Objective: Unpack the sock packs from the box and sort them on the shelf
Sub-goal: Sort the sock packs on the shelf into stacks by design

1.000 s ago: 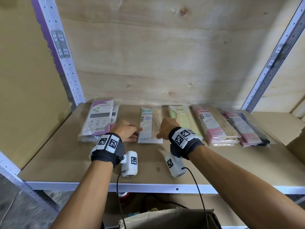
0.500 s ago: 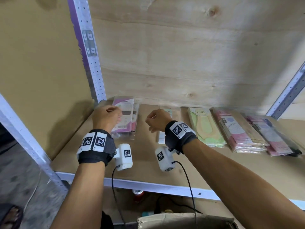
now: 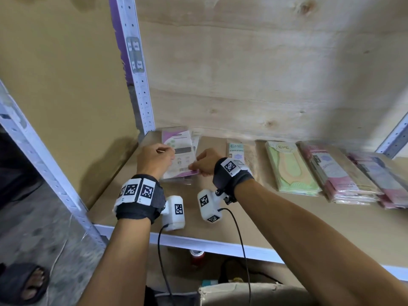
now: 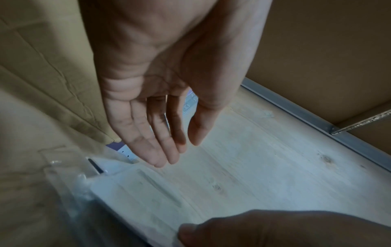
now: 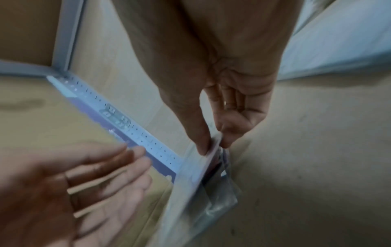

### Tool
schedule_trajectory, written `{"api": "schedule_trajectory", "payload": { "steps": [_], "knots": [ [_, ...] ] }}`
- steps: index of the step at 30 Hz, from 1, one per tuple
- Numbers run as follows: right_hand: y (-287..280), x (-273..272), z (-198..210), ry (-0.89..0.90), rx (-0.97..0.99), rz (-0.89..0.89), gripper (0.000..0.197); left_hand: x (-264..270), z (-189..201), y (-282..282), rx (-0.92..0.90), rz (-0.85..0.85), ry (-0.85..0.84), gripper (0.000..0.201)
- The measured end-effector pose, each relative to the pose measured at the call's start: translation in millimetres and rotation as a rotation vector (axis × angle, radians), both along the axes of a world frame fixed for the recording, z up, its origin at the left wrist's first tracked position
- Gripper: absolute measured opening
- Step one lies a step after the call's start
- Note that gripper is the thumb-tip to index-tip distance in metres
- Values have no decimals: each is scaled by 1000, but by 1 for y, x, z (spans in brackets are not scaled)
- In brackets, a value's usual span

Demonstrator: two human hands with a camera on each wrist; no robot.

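My wrist cameras are giving me blurred, dim pictures, so the print on the purple-and-white sock pack (image 3: 180,154) is only half legible, and my own knuckles are covering its lower left edge in the head view. The cardboard box (image 3: 254,293) below the shelf is being cut off by the bottom of the frame, and I cannot make out what is lying inside it. I am reaching both arms over the front lip of the shelf (image 3: 220,245), wrists bent, toward its far left corner by the perforated upright (image 3: 138,85). My right hand (image 3: 204,162) is pinching the near right edge of the pack between thumb and fingers (image 5: 201,138), its clear wrapper hanging below the grip. My left hand (image 3: 154,160) is hovering just beside the pack's left side, its fingers (image 4: 152,142) straight and relaxed, holding nothing. The pack is sitting tilted on a small pile, while the teal pack (image 3: 237,152), green pack (image 3: 289,166) and pink stacks (image 3: 335,173) are lying in a row further right.
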State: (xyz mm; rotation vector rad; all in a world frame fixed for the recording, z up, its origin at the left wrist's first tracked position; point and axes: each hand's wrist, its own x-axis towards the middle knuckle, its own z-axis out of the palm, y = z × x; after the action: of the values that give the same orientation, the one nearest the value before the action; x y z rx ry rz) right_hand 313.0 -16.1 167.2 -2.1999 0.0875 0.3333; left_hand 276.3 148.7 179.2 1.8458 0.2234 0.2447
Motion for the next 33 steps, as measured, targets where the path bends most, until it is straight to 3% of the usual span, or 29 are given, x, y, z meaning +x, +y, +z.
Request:
{"api": "schedule_trajectory", "payload": {
  "steps": [2, 6, 9, 14, 16, 18, 20, 24, 26, 29, 31, 33],
  "knots": [
    [-14, -10, 7, 15, 67, -6, 26, -1, -1, -7, -56, -39, 56, 3],
    [-44, -40, 25, -47, 252, -14, 13, -8, 1, -25, -285, -151, 190, 31],
    [-68, -66, 40, -169, 303, 14, 17, -16, 7, -40, -418, -265, 197, 28],
    [-98, -107, 58, -414, 130, 154, 28, -20, 16, -58, -646, -437, 155, 59],
    [-108, -119, 59, -449, 2, 199, 31, -24, 15, -64, -716, -457, 116, 46],
    [-116, -128, 56, -462, -83, 243, 34, -26, 12, -69, -721, -446, 94, 26],
    [-126, -133, 51, -468, -96, 249, 34, -29, 9, -74, -679, -443, 99, 19],
    [-150, -133, 40, -568, -154, -12, 31, -39, 6, -87, -551, -532, 114, 14],
    [-162, -130, 35, -483, -214, -52, 38, -44, 3, -97, -532, -593, 119, 17],
    [-176, -129, 24, -245, 24, -22, 37, -47, 1, -109, -492, -623, 130, 22],
    [-184, -130, 20, -184, 186, -43, 28, -46, -1, -113, -467, -586, 104, 24],
    [-190, -130, 19, -174, 205, -42, 21, -42, -1, -112, -499, -490, 46, 22]
  ]
}}
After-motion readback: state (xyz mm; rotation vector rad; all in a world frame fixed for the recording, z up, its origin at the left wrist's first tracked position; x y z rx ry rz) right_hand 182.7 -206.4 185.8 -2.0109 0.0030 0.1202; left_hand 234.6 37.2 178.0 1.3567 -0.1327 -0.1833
